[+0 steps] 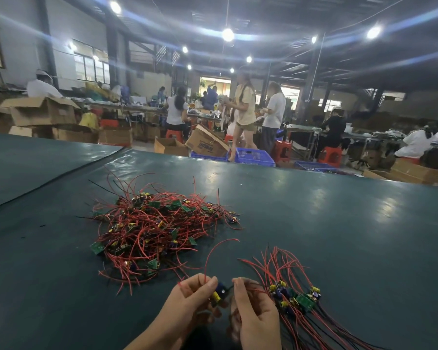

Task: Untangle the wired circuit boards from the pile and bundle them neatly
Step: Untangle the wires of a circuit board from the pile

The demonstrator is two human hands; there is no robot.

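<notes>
A wide dark green table (314,210) fills the scene. On it, left of centre, lies a large tangled pile (152,228) of small green circuit boards with red and black wires. At the near right lies a smaller bundle (296,296) of boards, its wires running roughly parallel. At the near edge, the right hand (256,317) has its fingers curled around the bundle's wires. Just beside it, the left hand (192,294) pinches a single board (219,294) between thumb and fingertips; the board's red wire (213,251) arcs upward.
</notes>
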